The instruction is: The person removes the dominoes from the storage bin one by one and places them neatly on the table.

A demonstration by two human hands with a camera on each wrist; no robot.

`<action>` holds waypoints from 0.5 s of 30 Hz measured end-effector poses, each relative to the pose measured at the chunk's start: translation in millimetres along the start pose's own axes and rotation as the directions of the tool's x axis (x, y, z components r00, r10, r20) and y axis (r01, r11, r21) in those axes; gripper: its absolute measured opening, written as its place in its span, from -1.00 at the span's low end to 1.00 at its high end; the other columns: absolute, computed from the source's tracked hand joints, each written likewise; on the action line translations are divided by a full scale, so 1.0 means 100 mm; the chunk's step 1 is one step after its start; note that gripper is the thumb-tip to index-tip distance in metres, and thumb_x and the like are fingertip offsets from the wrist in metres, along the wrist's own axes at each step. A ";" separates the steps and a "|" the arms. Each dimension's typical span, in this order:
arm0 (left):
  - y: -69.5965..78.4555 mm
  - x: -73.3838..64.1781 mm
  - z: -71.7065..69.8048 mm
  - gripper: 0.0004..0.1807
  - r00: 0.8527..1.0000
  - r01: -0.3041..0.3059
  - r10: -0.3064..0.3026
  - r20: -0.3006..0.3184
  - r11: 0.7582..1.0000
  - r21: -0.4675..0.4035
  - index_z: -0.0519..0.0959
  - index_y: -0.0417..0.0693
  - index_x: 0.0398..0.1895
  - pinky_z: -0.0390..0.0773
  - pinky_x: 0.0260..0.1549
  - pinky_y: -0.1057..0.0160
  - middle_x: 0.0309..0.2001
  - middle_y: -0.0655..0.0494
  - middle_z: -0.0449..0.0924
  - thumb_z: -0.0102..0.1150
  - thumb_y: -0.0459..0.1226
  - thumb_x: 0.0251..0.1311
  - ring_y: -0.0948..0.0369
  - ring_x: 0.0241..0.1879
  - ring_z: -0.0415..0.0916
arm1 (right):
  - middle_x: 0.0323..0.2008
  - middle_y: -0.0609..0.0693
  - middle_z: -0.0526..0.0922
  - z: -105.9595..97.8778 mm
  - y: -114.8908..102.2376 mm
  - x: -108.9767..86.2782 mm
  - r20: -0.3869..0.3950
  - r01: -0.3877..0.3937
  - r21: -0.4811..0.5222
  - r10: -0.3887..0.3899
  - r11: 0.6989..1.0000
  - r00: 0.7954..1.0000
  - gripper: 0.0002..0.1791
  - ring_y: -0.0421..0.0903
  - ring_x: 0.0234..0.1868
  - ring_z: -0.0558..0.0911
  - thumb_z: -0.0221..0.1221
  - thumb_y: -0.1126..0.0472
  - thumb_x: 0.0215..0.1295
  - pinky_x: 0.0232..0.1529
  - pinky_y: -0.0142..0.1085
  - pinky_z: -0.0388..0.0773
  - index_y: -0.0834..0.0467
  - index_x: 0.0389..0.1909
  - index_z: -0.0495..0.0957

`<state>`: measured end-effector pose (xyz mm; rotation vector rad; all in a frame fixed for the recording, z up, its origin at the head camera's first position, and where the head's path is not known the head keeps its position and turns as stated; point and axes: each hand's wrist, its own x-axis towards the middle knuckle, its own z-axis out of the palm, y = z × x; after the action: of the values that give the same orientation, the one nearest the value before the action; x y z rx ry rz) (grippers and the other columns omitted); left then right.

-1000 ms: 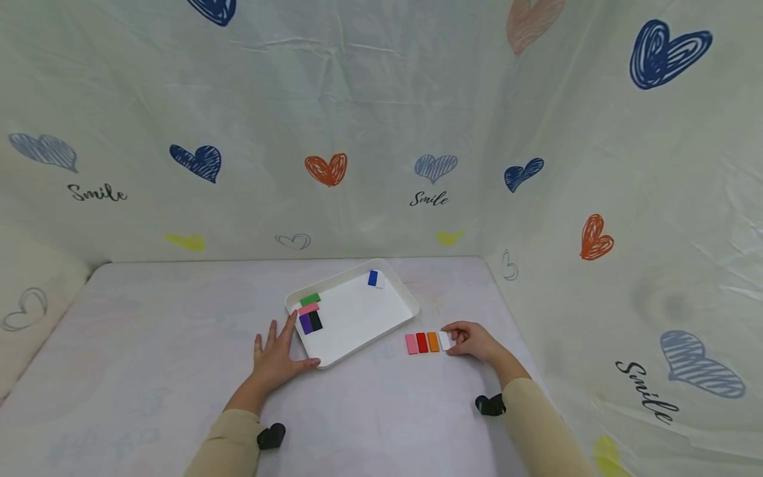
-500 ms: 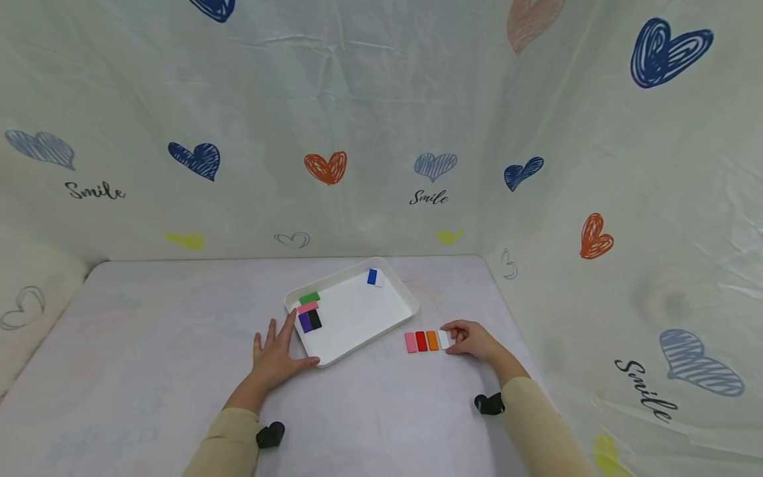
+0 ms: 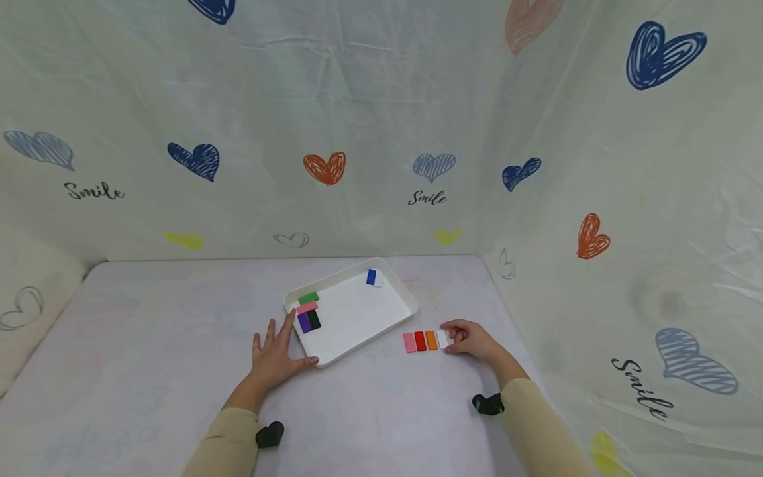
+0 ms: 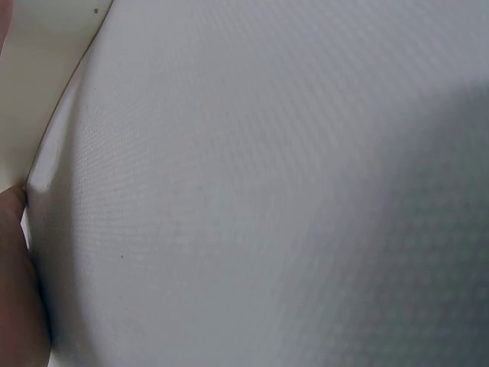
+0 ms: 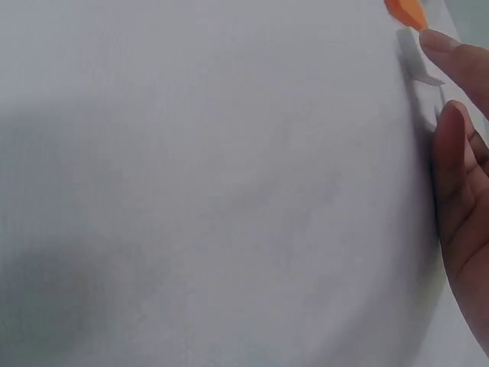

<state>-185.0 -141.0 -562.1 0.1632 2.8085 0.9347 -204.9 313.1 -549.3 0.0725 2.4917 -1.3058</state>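
My left hand [image 3: 273, 361] has its fingers spread against the near left corner of a white tray [image 3: 363, 346]; the thumb touches the rim. Curled around a white rectangular tile [image 3: 442, 339], my right hand [image 3: 473, 341] pinches its ends between thumb and fingers. That tile lies at the right end of a row, beside an orange tile [image 3: 432, 340], a red tile [image 3: 420, 341] and a pink tile [image 3: 409, 342]. In the right wrist view, a fingertip touches the white tile [image 5: 419, 57], near the orange tile [image 5: 406, 12].
Inside the tray's left end lie a green tile [image 3: 308, 298], a pink tile [image 3: 306, 307], a purple tile [image 3: 304, 322] and a black tile [image 3: 313, 319]. A blue tile [image 3: 371, 277] and a white tile [image 3: 378, 281] sit near its far right corner. Patterned cloth [image 3: 381, 132] walls the table.
Both hands hold their places. The whole head view shifts slightly; the tiles and the tray show no clear movement of their own.
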 end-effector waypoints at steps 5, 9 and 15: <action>0.01 0.01 0.01 0.36 1.000 0.002 -0.002 0.012 1.000 0.001 -0.21 -0.02 0.56 -0.52 0.29 -0.31 0.47 -0.37 -0.06 0.43 0.25 -0.17 -0.32 0.45 -0.37 | -0.26 0.06 0.49 0.00 -0.09 -0.02 -0.068 0.037 0.040 -0.034 0.999 0.997 -0.48 -0.05 -0.33 0.45 0.42 0.33 0.07 -0.34 -0.41 0.50 0.14 0.11 0.58; 0.01 0.01 0.00 0.36 1.000 0.003 -0.003 0.007 1.000 0.004 -0.22 -0.03 0.56 -0.51 0.29 -0.31 0.47 -0.37 -0.06 0.42 0.25 -0.16 -0.32 0.45 -0.37 | -0.18 0.21 0.51 0.05 -0.30 0.00 -0.068 0.117 0.091 -0.111 0.989 0.991 -0.47 -0.06 -0.31 0.47 0.36 0.37 0.14 -0.27 -0.41 0.57 0.22 0.18 0.53; 0.00 0.00 0.00 0.37 1.000 0.001 -0.001 0.000 1.000 -0.011 -0.22 -0.06 0.56 -0.52 0.29 -0.31 0.46 -0.38 -0.07 0.43 0.25 -0.17 -0.32 0.45 -0.38 | -0.15 0.32 0.51 0.24 -0.65 0.04 -0.034 0.228 0.234 -0.226 0.945 0.974 -0.47 -0.12 -0.31 0.50 0.30 0.46 0.15 -0.29 -0.45 0.57 0.38 0.19 0.46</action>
<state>-185.0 -141.5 -561.9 0.1608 2.8024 0.9496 -215.1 255.3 -511.9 -0.1605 2.3937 -1.6947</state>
